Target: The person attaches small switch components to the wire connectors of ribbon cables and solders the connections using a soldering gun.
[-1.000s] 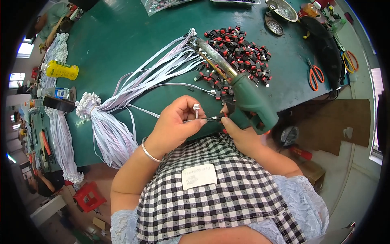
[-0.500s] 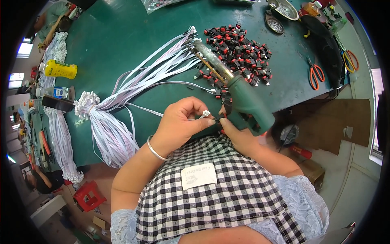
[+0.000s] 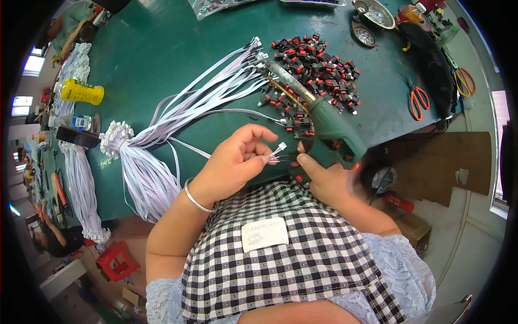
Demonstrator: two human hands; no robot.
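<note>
My left hand (image 3: 233, 161) pinches the split end of a white flat cable between thumb and fingers. A small white connector (image 3: 281, 146) sticks up beside the fingertips. Short black-sleeved wires (image 3: 280, 159) run from there to my right hand (image 3: 328, 182), whose thumb presses on a small black part at their end. A gun-shaped tool with a green handle (image 3: 332, 124) and long metal barrel lies over the right hand, its tip toward the cable ends. Whether the right fingers also grip the tool is hidden. Beyond lies a heap of small black-and-red switches (image 3: 318, 70).
A tied bundle of white flat cables (image 3: 151, 183) spreads across the green table (image 3: 162, 32). At left stand a yellow bottle (image 3: 82, 92) and a clear bottle (image 3: 81, 123). Orange-handled scissors (image 3: 418, 101) lie right, below metal dishes (image 3: 376, 13). Other people work at far left.
My left hand has tilted and its fingers have opened out somewhat, moving slightly away from the right hand, so the black-sleeved wires show between them. The green tool has shifted a little.
</note>
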